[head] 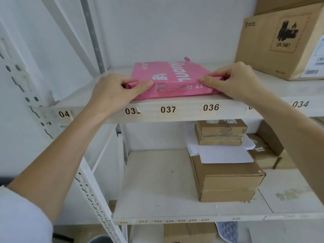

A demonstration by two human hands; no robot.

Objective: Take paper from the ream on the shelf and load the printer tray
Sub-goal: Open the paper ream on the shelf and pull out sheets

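A pink-wrapped ream of A4 paper lies flat on the upper white shelf, near its front edge above labels 037 and 036. My left hand pinches the wrapper's near left corner between thumb and fingers. My right hand pinches the near right corner the same way. The wrapper's front flap is folded and creased between both hands. No loose sheets show, and no printer or tray is in view.
A large PICO cardboard box stands to the right on the same shelf. On the lower shelf sit stacked brown boxes with white sheets between them. A perforated white upright runs down the left.
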